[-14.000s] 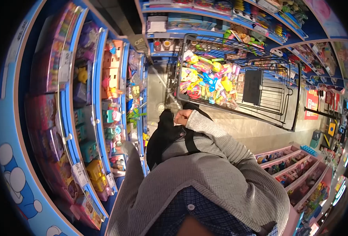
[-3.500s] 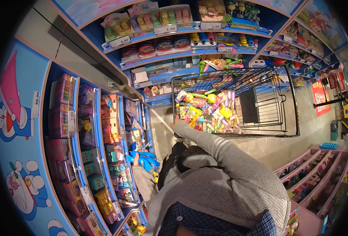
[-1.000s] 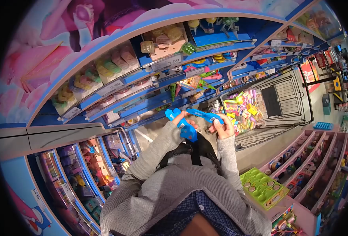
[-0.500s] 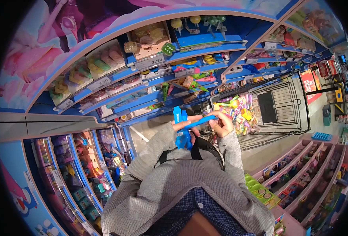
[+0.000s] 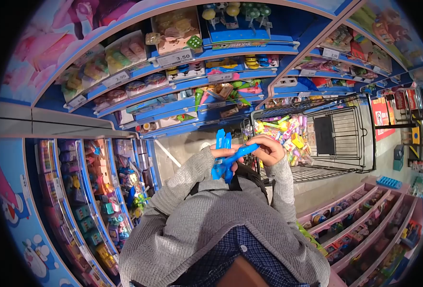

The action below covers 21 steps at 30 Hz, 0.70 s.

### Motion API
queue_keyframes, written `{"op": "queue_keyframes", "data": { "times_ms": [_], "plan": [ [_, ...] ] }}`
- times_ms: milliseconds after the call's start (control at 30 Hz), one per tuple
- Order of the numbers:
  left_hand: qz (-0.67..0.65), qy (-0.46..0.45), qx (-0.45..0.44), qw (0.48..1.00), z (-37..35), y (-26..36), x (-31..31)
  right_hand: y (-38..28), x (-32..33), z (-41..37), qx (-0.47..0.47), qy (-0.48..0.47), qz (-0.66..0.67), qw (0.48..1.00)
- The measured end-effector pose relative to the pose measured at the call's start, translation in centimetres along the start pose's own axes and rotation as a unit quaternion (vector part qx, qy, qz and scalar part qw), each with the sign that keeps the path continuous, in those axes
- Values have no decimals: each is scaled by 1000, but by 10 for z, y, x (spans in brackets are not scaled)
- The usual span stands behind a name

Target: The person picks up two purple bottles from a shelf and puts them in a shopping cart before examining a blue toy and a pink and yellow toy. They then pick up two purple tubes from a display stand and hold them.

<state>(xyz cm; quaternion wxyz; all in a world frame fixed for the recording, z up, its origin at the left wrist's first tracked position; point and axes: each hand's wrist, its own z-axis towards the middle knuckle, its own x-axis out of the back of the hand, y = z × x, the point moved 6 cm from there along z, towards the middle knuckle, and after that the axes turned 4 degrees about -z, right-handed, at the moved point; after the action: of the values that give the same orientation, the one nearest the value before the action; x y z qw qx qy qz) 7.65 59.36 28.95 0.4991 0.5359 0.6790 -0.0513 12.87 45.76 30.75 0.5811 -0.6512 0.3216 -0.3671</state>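
In front of my chest, my left hand (image 5: 224, 152) is closed around several bright blue plastic items (image 5: 218, 168) with small white labels. Their narrow ends stick up above the fingers and wider parts hang below; I cannot make out what kind they are. My right hand (image 5: 270, 151) pinches the end of another long blue plastic item (image 5: 246, 151), which slants down to the left and meets the bunch. My left fingers partly cover where the pieces cross.
A black wire shopping cart (image 5: 338, 170) with a pile of colourful packages (image 5: 295, 142) stands to the right. Shelves with price tags (image 5: 175, 58) curve ahead, and more toy shelves (image 5: 84, 191) stand at left. Pink tiered bins (image 5: 350, 239) are at lower right.
The blue item in my right hand has tilted, its left end dropping toward the bunch. My right hand has moved slightly closer to my left. The view has shifted slightly.
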Motion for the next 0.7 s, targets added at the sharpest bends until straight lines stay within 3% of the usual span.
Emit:
{"op": "queue_keyframes", "data": {
  "times_ms": [33, 167, 233, 267, 300, 333, 367, 433, 500, 600, 633, 700],
  "plan": [
    [-2, 4, -4, 1000, -1, 0, 3, -9, -3, 2, 73, -5, -45, 996],
    [44, -13, -38, 998, -6, 5, 13, -10, -17, 11, 45, -1, -35, 998],
    [49, -6, -61, 997, -12, 10, 13, -18, -24, 18, 96, -15, -79, 992],
    [85, 43, -124, 988, -17, 19, 13, -14, -25, 22, 14, 16, 83, 996],
    [120, 91, -186, 971, -22, 29, 15, -6, -27, 25, -68, 46, 240, 967],
    [118, 91, -191, 970, -22, 28, 20, -3, -30, 29, -95, 31, 313, 945],
    [161, 106, -206, 959, -21, 27, 28, -2, -33, 34, -95, 27, 310, 946],
    [201, 124, -224, 945, -20, 25, 40, 1, -40, 41, -107, 7, 175, 979],
    [265, 169, -242, 918, -23, 24, 48, 3, -51, 48, -77, -5, 177, 981],
    [295, 207, -219, 907, -36, 24, 64, 10, -67, 65, -114, -97, 163, 975],
    [290, 211, -224, 906, -41, 26, 68, 10, -67, 72, -114, -104, 159, 975],
    [107, 188, -250, 944, -52, 26, 79, 14, -61, 94, -110, -61, 226, 966]
  ]
}}
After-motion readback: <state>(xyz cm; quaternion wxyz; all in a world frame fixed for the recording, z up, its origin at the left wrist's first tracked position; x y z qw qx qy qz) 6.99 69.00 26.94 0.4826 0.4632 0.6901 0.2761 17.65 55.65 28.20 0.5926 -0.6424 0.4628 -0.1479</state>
